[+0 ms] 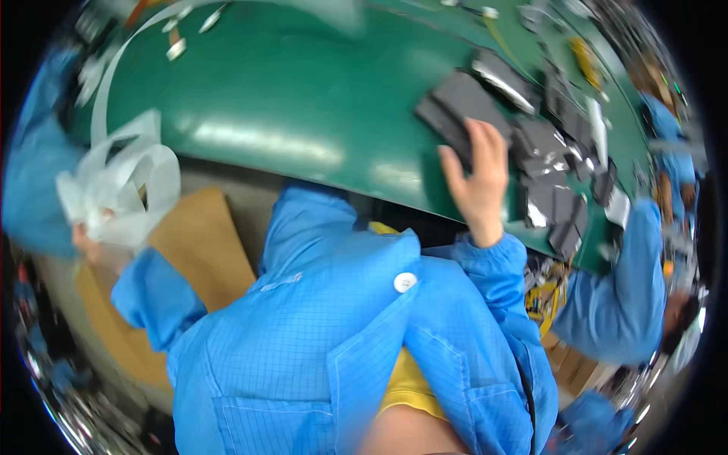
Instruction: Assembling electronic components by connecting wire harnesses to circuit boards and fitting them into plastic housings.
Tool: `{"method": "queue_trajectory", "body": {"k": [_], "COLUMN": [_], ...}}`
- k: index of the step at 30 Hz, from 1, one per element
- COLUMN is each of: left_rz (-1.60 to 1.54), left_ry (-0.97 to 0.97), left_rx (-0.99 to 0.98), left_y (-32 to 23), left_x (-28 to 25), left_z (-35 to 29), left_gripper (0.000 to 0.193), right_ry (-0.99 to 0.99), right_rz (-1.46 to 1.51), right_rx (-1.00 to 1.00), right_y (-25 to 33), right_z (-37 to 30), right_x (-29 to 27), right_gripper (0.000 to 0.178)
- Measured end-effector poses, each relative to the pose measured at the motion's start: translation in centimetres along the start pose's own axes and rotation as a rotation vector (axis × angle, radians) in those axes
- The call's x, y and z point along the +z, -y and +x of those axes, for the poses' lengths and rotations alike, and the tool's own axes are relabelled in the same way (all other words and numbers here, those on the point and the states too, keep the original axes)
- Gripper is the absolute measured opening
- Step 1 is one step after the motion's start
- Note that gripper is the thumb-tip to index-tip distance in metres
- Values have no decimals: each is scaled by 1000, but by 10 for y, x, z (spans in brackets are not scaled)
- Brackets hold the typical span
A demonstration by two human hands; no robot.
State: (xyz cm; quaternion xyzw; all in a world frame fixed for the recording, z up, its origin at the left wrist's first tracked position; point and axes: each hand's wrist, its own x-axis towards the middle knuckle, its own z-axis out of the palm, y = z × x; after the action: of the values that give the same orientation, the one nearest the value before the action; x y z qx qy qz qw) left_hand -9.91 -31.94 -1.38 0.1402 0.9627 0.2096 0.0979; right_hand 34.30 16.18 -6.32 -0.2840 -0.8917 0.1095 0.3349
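The room contains one green, smooth-topped workbench (265, 98) with a glossy surface that reflects light in pale patches. At least two co-workers in blue garments sit or stand by it: one blue sleeve (38, 182) lies off its left end, another (622, 280) off its near right corner. The room beyond is cluttered and blurred toward the rim.

One tan, flat cardboard-like panel (216, 243) is located below the near left edge. One bundle of looped, translucent white strip material (125, 186) is located off the near left corner; a single long strip arcs along the left end toward the far edge. The left hand (95, 246), partly hidden by the bundle, is closed on it.

At least eight dark grey, flat packets (535, 144), some with shiny silvery parts, lie toward the right end, from mid-width to the near edge; overlap prevents an exact count. The right hand (481, 178) is open, fingers spread, over the leftmost packets; contact cannot be determined.

One elongated yellow item (585, 62) lies near the far right corner. At least two small white connector-like pieces (176, 50) lie near the far left corner.
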Motion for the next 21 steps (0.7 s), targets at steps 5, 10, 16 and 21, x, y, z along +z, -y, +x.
{"method": "queue_trajectory", "body": {"k": [5, 10, 16, 21], "left_rz": [276, 360, 360, 353], "left_ry": [237, 296, 272, 304], "left_rx": [-529, -667, -529, -429], "left_y": [170, 205, 185, 204], "left_x": [32, 69, 100, 118], "left_z": [-110, -170, -126, -81], "left_gripper": [35, 36, 36, 37], "right_ry": [3, -84, -81, -209], "right_rz": [-91, -176, -155, -137], "right_rx": [-13, -45, -11, -10], "right_y": [-16, -6, -12, -12], "right_z": [-10, -9, -13, -13], "right_x": [10, 27, 28, 15], "right_gripper": [45, 42, 35, 24]}}
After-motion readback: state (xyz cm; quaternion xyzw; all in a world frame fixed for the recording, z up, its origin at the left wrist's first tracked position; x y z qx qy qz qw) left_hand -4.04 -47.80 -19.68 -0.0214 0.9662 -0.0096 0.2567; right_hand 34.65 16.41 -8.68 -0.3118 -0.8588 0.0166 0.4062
